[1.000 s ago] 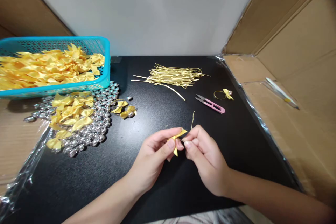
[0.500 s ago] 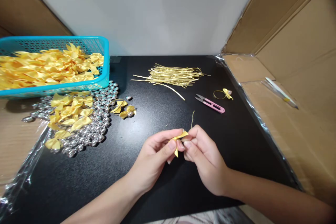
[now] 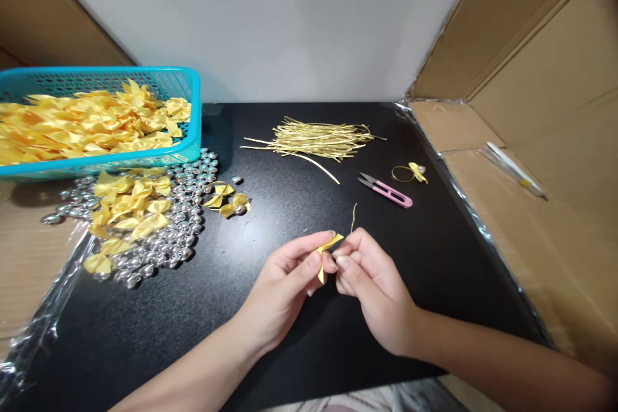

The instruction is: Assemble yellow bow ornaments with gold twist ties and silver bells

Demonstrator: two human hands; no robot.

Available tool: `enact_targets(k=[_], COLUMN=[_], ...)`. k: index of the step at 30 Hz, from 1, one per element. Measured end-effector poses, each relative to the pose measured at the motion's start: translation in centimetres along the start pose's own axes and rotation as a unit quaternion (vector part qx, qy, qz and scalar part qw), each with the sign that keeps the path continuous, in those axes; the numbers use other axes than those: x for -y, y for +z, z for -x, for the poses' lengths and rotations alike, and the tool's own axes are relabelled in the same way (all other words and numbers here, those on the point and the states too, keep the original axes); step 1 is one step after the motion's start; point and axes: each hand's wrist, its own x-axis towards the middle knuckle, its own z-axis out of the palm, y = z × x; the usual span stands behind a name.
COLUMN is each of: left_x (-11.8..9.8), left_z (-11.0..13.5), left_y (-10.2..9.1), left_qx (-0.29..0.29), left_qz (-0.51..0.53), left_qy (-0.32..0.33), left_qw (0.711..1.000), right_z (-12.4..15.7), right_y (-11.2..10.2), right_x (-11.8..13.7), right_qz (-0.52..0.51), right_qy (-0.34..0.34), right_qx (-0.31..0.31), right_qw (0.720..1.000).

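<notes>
My left hand (image 3: pixel 292 290) pinches a yellow ribbon bow (image 3: pixel 328 246) between thumb and fingers, its tails sticking out above and below the grip. Close on its right, my right hand (image 3: pixel 374 290) has thumb and forefinger pressed together on a thin gold cord (image 3: pixel 354 217), whose free end rises above the knuckles. Where cord and bow meet is hidden by my fingers. Beyond my hands lie pink thread snips (image 3: pixel 389 193), blades apart, and a bundle of gold cords (image 3: pixel 323 140).
A turquoise basket (image 3: pixel 196 116) of yellow bows stands at the back left. Silver bells or beads (image 3: pixel 164 251) spread before it, with loose bows (image 3: pixel 130 203) on top. A corded bow (image 3: pixel 418 172) lies at right. A white-handled tool (image 3: pixel 516 170) rests on the cardboard.
Both hands have shifted very slightly left. The bow's upper tail has moved away from my right fingers, and a small gap shows between them.
</notes>
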Motion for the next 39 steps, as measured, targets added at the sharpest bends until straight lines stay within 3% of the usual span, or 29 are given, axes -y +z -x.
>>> enact_targets(k=[25, 39], left_x=[0.0, 0.0], left_z=[0.2, 0.1], left_y=[0.1, 0.1], left_qx=[-0.003, -0.016], left_qz=[0.032, 0.013], left_qy=[-0.014, -0.008], left_qw=[0.999, 1.0], right_z=[-0.7, -0.6], right_y=[0.2, -0.1], right_x=[1.4, 1.6], right_qz=[-0.003, 0.079], right_qy=[-0.018, -0.011], right_qx=[0.02, 0.016], right_qw=[1.0, 0.997])
